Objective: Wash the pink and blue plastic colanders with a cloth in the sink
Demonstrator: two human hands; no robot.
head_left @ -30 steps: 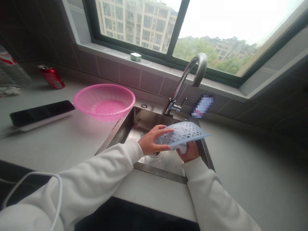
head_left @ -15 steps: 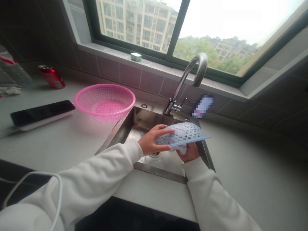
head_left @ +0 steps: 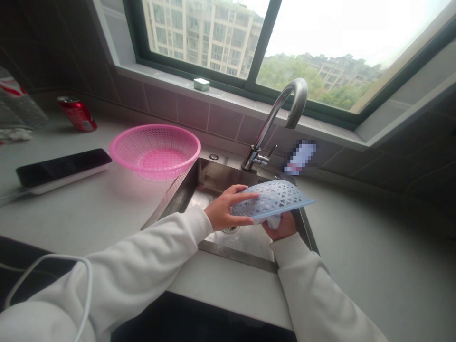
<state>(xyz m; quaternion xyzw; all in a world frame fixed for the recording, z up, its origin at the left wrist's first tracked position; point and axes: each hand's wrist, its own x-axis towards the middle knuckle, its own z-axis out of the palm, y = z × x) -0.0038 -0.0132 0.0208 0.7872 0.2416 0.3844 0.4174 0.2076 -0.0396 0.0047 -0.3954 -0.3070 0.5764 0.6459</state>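
A light blue perforated plastic basket (head_left: 281,194) is tilted on its side above the steel sink (head_left: 171,202). My left hand (head_left: 228,207) grips its left end, with fingers spread over the outer wall and rim. My right hand (head_left: 282,227) is under and partly inside the basket, closed on a crumpled white cloth (head_left: 273,221) pressed to the inner side. The basket hides most of the right fingers. Below the hands, the sink drain (head_left: 231,230) shows in part.
A chrome faucet (head_left: 265,128) arches behind the sink. On the counter to the left stand a pink plastic basket (head_left: 156,164), a black-topped box-like device (head_left: 64,168), a red can (head_left: 77,114) and a clear plastic bottle (head_left: 19,102). A small green-and-white box (head_left: 201,84) sits on the windowsill.
The blue basket's right end has shifted slightly to the right. My right hand and the cloth have moved a little right along its inner side. My left hand stays in place.
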